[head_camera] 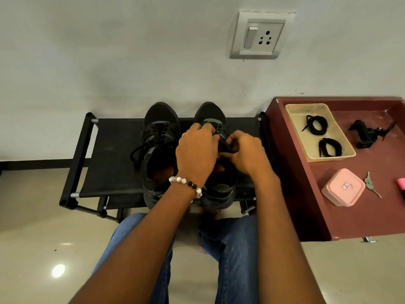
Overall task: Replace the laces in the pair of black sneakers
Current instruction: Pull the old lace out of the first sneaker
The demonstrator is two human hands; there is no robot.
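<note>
Two black sneakers stand side by side, toes toward the wall, on a low black fabric rack (109, 154). The left sneaker (158, 137) is laced, with its lace ends hanging loose over its left side. My left hand (196, 150) lies over the right sneaker (210, 115) with fingers curled at the eyelets. My right hand (245, 154) pinches the black lace of that sneaker near the tongue. Both hands hide most of its lacing. Two coiled black laces (315, 125) (329, 147) lie in a clear tray (295, 113).
A dark red table (306, 194) stands to the right, close to the rack. On it are the tray, a black clamp-like gadget (368, 133), a pink lidded box (343, 187) and a key (371, 186). A wall with a socket (262, 35) is right behind the rack.
</note>
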